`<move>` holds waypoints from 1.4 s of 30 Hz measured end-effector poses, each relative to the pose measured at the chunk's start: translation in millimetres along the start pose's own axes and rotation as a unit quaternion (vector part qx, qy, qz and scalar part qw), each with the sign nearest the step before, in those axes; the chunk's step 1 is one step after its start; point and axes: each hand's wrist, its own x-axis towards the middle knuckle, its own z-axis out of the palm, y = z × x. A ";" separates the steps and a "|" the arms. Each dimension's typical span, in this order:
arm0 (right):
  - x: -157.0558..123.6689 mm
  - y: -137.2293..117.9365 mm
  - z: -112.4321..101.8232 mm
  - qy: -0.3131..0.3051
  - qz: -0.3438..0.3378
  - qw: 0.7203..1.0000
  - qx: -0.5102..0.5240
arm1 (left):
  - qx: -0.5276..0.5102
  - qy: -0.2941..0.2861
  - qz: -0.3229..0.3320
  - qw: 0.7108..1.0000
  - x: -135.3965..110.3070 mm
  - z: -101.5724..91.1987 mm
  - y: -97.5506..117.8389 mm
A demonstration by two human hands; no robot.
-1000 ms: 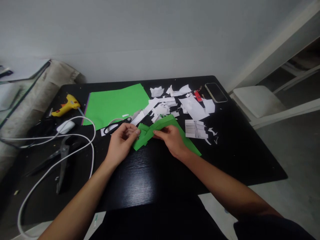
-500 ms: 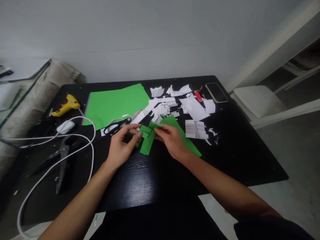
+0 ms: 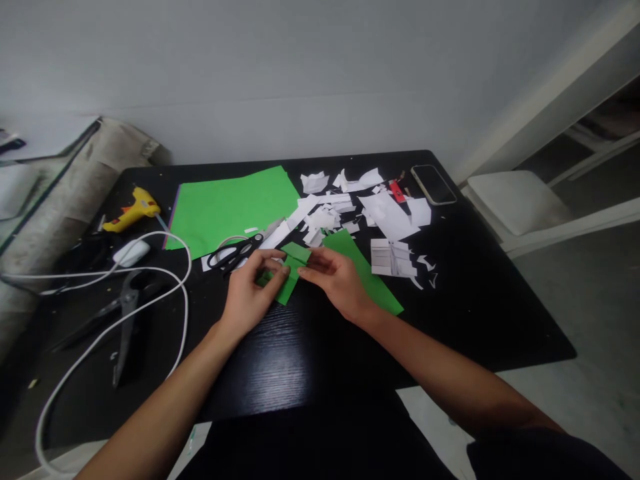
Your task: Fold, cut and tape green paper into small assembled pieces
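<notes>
Between my hands is a folded green paper piece [image 3: 297,253], raised above the front middle of the black table. My left hand [image 3: 254,285] pinches its left side between thumb and fingers. On the other side, my right hand [image 3: 337,279] is closed on the paper's right edge, thumb towards me. A flat green paper strip [image 3: 373,283] lies under and beyond my right hand. Black-handled scissors [image 3: 236,252] rest just past my left hand. My fingers cover part of the folded piece, so its full shape is hidden.
Green sheets [image 3: 235,207] lie at the back left, near a yellow glue gun [image 3: 135,210]. White paper scraps [image 3: 325,217] spread across the middle. A phone [image 3: 433,185] sits at the back right corner. Large shears [image 3: 129,307] and a white cable [image 3: 186,313] occupy the left.
My left hand has shifted slightly right, closer to my right hand. The green paper has turned, and its upper flap now lies over the middle, between my fingertips.
</notes>
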 end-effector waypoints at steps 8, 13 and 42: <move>1.2 1.3 -0.1 0.018 -0.005 1.000 -0.026 | 0.005 -0.017 -0.009 1.000 3.0 -1.2 4.3; -1.0 1.8 0.8 0.009 0.019 1.000 -0.006 | -0.087 -0.020 -0.036 0.995 2.3 0.4 4.8; -0.8 -32.1 -10.9 -0.123 0.044 0.970 -0.203 | 0.021 -0.146 0.094 0.985 -3.1 -15.8 6.2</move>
